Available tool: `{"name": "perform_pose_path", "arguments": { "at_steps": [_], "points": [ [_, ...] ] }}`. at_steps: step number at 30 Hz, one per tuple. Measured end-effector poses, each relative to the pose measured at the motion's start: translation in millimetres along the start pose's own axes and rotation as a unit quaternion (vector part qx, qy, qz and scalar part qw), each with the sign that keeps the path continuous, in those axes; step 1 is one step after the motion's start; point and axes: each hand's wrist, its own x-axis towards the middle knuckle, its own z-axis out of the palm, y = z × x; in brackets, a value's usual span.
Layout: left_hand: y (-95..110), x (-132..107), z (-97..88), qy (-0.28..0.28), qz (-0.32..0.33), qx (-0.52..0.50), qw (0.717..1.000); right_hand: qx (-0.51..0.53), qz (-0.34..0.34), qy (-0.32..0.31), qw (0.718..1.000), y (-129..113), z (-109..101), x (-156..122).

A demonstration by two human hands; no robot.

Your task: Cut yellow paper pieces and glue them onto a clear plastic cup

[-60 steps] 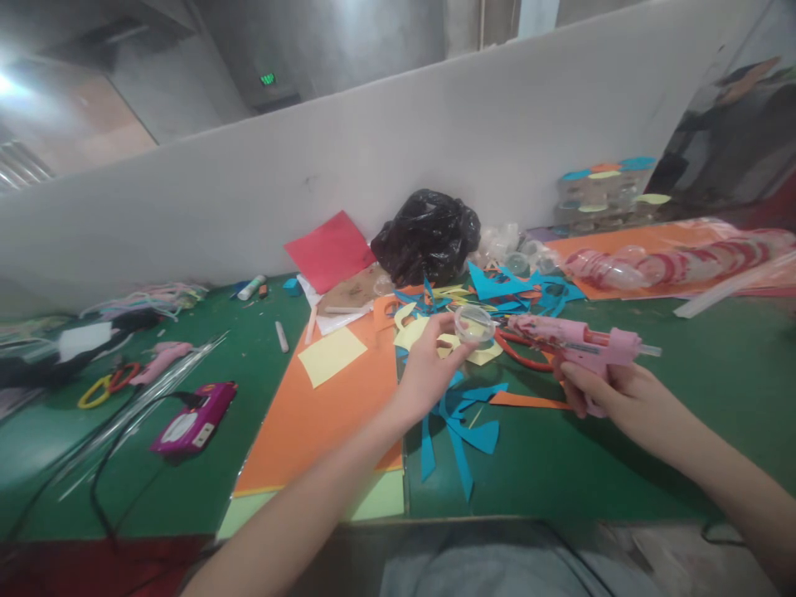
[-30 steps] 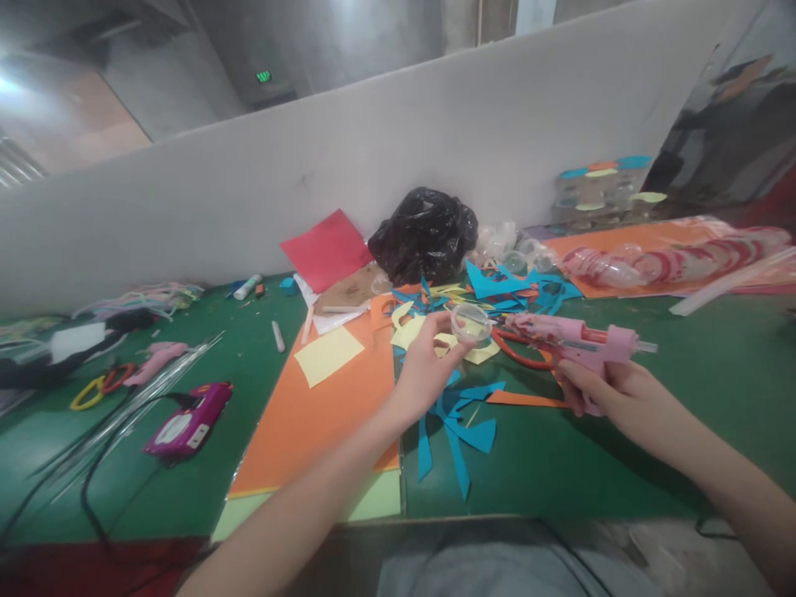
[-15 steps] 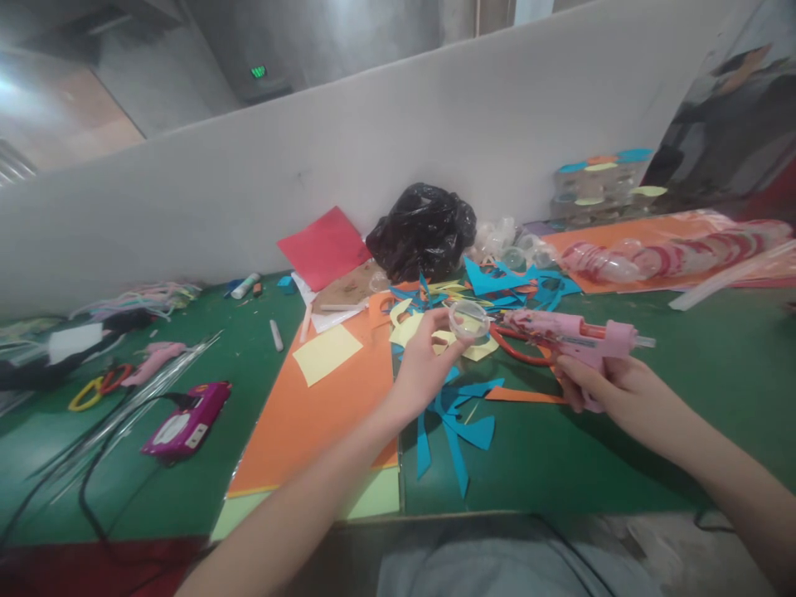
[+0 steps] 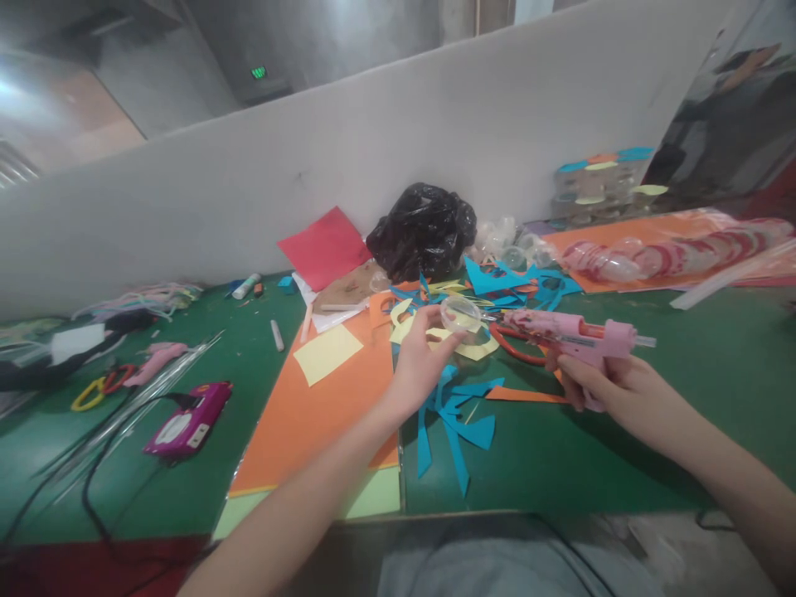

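Note:
My left hand pinches a small clear plastic cup by its rim, held above yellow and blue paper scraps. My right hand grips a pink hot glue gun by its handle; the gun points left, with its nozzle just to the right of the cup. Red-handled scissors lie on the table under the gun.
A green table carries a large orange sheet, a yellow square, blue cut-outs, a black bag, a red sheet, a magenta device with a cable, and clear cups. A white partition stands behind.
The cup in my left hand has shifted slightly left and tilted, so a small gap has opened to the glue gun's nozzle. My right hand has barely moved.

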Motion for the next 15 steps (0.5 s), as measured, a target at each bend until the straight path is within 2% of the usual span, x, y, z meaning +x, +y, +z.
{"name": "perform_pose_path", "arguments": {
  "at_steps": [3,7,10,15],
  "points": [
    [-1,0,-0.2,0.002,0.006,0.011,1.000,-0.002,-0.003,0.005,1.000,-3,0,-2],
    [-1,0,0.3,0.001,0.006,0.022,1.000,0.009,-0.006,-0.033,0.999,-16,0,-7],
    [-2,-1,0.3,0.004,0.006,0.030,1.000,0.005,-0.002,-0.038,0.999,-23,0,-10],
    [-1,-2,1.2,-0.003,0.013,0.037,0.999,-0.030,-0.007,-0.041,0.999,-21,-1,-8]
  ]
}}
